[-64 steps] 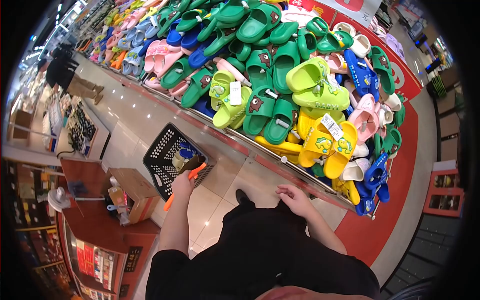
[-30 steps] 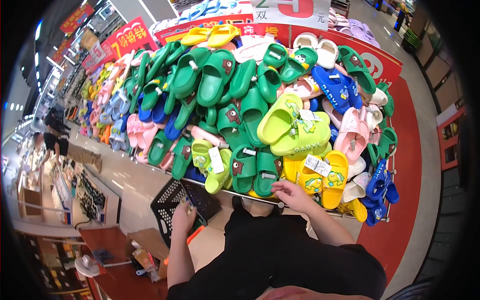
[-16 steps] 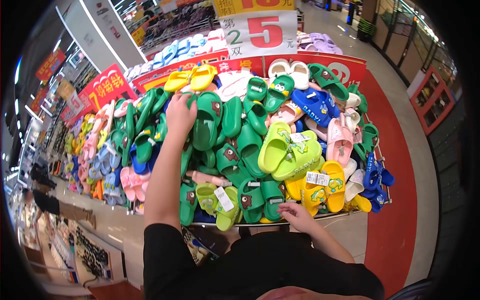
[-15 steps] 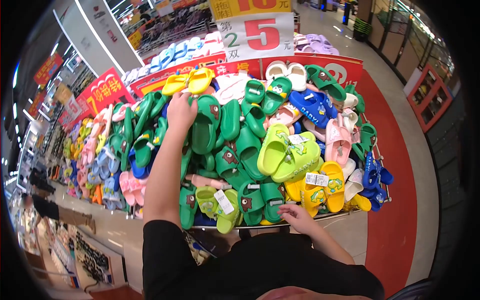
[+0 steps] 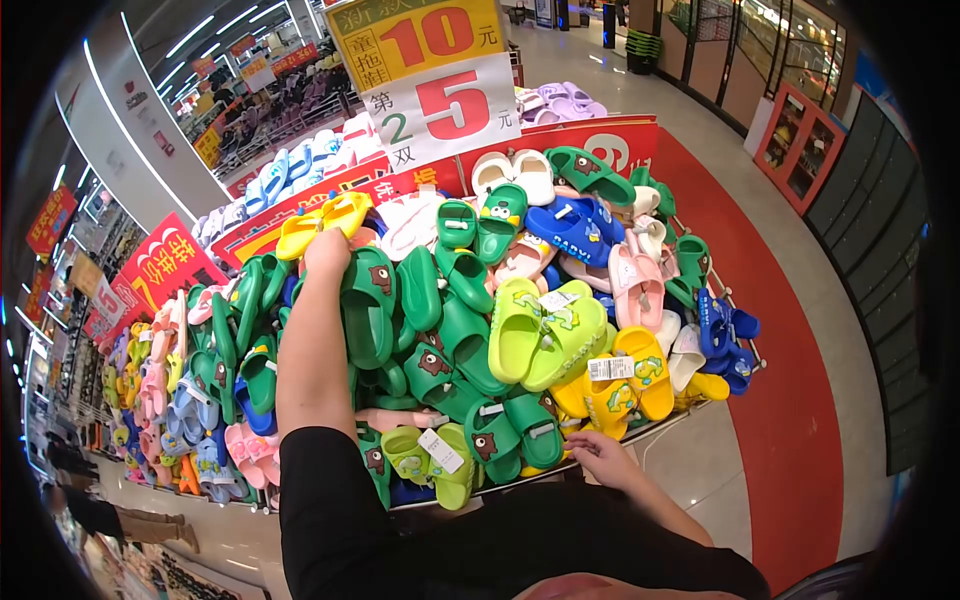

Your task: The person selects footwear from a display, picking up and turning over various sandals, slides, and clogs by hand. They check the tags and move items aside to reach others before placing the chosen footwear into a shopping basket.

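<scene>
My left hand (image 5: pixel 328 250) is stretched far up the heap of children's slippers and rests at the lower edge of a yellow pair (image 5: pixel 322 216) near the top. Its fingers are hidden, so its grip is unclear. Just right of that arm lies a dark green slipper with a bear face (image 5: pixel 368 300). My right hand (image 5: pixel 600 458) hovers low at the near rim of the display bin (image 5: pixel 668 420), fingers apart and holding nothing. It is closest to a tagged yellow pair (image 5: pixel 615 375) and a green pair (image 5: pixel 520 430).
A price sign (image 5: pixel 430 70) stands on top of the heap. A lime pair (image 5: pixel 540 330) lies mid-pile. Pink and blue slippers fill the bin's left part (image 5: pixel 190 400). A red floor band (image 5: pixel 790 400) curves along the right. Other people stand at the lower left (image 5: pixel 90 510).
My left hand let go of the black basket and reached up the pile to the yellow pair. The view tilted upward, so the basket is out of sight. My right hand stayed at the rim.
</scene>
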`<state>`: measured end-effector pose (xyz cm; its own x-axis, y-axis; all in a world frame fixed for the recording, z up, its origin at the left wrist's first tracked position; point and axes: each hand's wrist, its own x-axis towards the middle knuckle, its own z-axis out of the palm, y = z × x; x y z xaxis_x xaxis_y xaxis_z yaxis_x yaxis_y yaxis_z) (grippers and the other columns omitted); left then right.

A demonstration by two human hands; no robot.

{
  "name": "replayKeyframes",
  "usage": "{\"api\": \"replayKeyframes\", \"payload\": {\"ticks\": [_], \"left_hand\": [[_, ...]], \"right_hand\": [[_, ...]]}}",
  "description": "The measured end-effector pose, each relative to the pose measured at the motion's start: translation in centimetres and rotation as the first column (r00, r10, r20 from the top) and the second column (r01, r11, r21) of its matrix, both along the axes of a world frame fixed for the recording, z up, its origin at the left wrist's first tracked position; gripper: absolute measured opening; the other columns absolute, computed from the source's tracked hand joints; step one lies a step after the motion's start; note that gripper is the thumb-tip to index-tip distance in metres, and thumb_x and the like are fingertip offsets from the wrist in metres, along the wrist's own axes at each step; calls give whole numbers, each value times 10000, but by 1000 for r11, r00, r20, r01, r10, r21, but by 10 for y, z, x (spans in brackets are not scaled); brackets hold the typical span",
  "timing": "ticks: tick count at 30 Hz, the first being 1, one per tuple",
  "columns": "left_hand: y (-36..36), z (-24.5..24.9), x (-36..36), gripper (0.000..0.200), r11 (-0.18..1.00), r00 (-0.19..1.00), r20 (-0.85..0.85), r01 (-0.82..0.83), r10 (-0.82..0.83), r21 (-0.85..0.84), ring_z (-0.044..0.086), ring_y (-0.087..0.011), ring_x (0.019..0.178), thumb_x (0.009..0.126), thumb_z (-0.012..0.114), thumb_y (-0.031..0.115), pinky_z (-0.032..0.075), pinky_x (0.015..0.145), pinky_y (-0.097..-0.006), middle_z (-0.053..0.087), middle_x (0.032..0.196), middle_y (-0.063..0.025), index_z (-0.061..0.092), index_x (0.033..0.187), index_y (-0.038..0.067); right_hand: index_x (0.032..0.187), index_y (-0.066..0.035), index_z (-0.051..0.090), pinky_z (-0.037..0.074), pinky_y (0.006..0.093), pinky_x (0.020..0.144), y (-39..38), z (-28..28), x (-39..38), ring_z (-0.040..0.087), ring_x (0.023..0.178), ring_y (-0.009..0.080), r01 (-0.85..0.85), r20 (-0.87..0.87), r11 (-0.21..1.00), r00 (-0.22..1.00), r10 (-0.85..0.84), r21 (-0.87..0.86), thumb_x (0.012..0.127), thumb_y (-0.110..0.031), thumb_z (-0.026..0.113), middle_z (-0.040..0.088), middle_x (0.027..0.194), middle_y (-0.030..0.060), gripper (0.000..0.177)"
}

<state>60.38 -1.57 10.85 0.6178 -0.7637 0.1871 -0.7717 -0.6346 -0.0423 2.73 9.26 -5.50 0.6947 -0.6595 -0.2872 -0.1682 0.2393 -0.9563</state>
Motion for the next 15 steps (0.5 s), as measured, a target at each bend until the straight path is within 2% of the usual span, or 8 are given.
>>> {"api": "replayKeyframes", "payload": {"ticks": [1, 3, 4, 5, 7, 9, 13, 15], "left_hand": [[3, 1, 3, 256, 1000, 1000, 5, 0, 0, 4, 676, -339, 934, 898, 586, 248, 536, 807, -438, 688, 980, -209, 660, 1039, 46], [10, 8, 7, 236, 872, 999, 15, 40, -38, -488, 659, -386, 904, 916, 555, 205, 513, 757, -480, 672, 939, -235, 638, 1035, 20], [20, 22, -7, 224, 783, 997, 7, 61, -72, -619, 640, -419, 864, 922, 539, 148, 489, 729, -488, 649, 899, -264, 608, 1057, -17], [32, 32, -24, 224, 783, 998, 16, 63, -68, -619, 640, -419, 864, 922, 539, 148, 489, 729, -488, 649, 899, -264, 608, 1057, -17], [59, 48, -66, 238, 512, 985, 3, 93, -174, -854, 661, -363, 830, 941, 532, 136, 500, 710, -427, 661, 899, -236, 594, 1089, -39], [91, 62, -124, 255, 332, 947, -63, 48, -316, -942, 667, -283, 801, 967, 510, 133, 499, 698, -369, 674, 901, -177, 581, 1143, -37], [148, 16, -235, 284, 215, 877, 135, 258, -461, -942, 631, -248, 1047, 994, 479, 116, 495, 903, -350, 631, 1144, -184, 538, 1210, -58], [174, -6, -291, 280, 276, 749, 391, 592, -535, -757, 603, -389, 1100, 950, 533, 59, 484, 945, -446, 603, 1212, -238, 552, 1200, -66]], "right_hand": [[1245, 26, 532, 487, 284, 909, -2, 2, 2, 611, 1011, 146, -36, 10, 998, 999, 36, -44, 954, -103, 557, 642, 1134, 107, 320], [1246, 18, 537, 488, 284, 906, -5, 2, 5, 610, 1015, 144, -43, 20, 998, 999, 44, -34, 954, -106, 562, 642, 1134, 104, 318], [1250, 16, 536, 488, 286, 908, -8, -1, 7, 609, 1015, 141, -60, 48, 997, 997, 62, -43, 953, -102, 563, 642, 1134, 100, 320], [1254, 14, 534, 488, 287, 910, -11, -3, 9, 608, 1015, 139, -78, 74, 996, 994, 81, -52, 953, -99, 564, 641, 1135, 96, 323], [1262, 11, 531, 484, 286, 918, -19, 0, 16, 606, 1030, 141, -129, 120, 991, 984, 133, -43, 952, -92, 565, 641, 1143, 92, 328], [1269, 9, 527, 480, 285, 926, -26, 12, 25, 604, 1045, 143, -178, 163, 984, 970, 180, -27, 950, -84, 566, 641, 1151, 88, 334], [1368, -12, 448, 445, 317, 991, -39, 61, 48, 546, 1181, 167, -333, 328, 934, 875, 357, -129, 944, -122, 600, 576, 1275, 93, 463], [1442, -42, 330, 406, 354, 1038, -41, 87, 60, 468, 1267, 194, -266, 548, 951, 777, 310, -160, 934, -164, 627, 486, 1370, 105, 601]]}}
